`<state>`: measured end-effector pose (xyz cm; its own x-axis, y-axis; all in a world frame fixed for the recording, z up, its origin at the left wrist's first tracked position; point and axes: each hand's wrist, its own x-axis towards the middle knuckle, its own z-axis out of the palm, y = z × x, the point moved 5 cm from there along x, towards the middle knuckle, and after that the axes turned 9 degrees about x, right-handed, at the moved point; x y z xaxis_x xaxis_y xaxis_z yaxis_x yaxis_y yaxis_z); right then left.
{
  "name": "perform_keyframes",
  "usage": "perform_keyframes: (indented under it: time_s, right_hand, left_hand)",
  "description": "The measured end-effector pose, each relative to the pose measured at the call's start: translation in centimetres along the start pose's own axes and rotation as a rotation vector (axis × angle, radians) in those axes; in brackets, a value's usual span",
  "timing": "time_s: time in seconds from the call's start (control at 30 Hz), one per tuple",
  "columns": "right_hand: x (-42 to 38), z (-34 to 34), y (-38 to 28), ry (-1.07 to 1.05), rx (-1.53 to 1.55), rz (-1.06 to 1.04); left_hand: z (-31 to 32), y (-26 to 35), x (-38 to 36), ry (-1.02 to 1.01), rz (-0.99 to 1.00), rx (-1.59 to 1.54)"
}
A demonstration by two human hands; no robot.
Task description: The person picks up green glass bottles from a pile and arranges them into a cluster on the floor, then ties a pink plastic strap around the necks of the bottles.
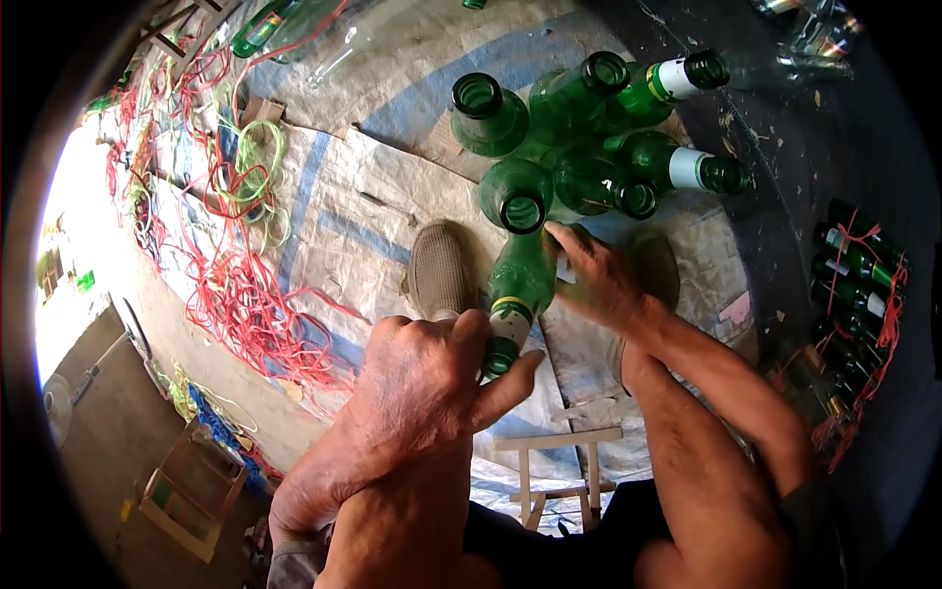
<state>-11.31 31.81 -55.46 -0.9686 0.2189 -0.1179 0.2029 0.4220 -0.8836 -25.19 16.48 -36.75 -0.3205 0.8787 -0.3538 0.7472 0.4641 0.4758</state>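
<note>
A green glass bottle (522, 273) lies tilted between my hands, its neck pointing toward me. My left hand (427, 368) is closed around the neck, with the thumb below the mouth. Beside the bottle's body is my right hand (601, 280), its fingers curled against the glass. A small pale scrap (565, 268) shows by these fingers; whether they pinch it is hidden. Just beyond, several green bottles stand close together, among them an unlabelled bottle (517, 191) nearest my hands and a white-necked bottle (687, 169) to the right.
Tangled red twine (245, 304) and green twine (260, 172) lie at the left on the sheeted floor. My shoe (439, 265) is beside the held bottle. Bundled bottles (854, 275) tied with red twine are at the right. A small wooden stool (557, 442) stands between my legs.
</note>
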Motion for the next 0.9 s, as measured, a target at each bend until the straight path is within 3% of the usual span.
perform_keyframes:
  time_s: [0.3, 0.43, 0.6, 0.8, 0.9]
  right_hand:
    - [0.3, -0.6, 0.2, 0.043, -0.007, -0.092]
    - [0.4, -0.5, 0.5, 0.04, 0.043, 0.004]
    - [0.5, 0.1, 1.3, -0.018, 0.038, 0.061]
    - [0.7, 0.2, 1.6, -0.01, 0.065, 0.046]
    - [0.8, 0.2, 1.4, -0.033, 0.086, 0.049]
  left_hand:
    - [1.1, 0.2, 1.1, 0.04, 0.115, -0.103]
    - [4.8, -3.0, 1.6, -0.027, -0.096, -0.087]
    - [9.9, -6.8, 3.2, 0.116, -0.108, -0.188]
    - [13.6, -6.8, 4.7, 0.279, -0.145, -0.233]
    - [14.0, -7.2, 4.4, 0.134, -0.241, -0.347]
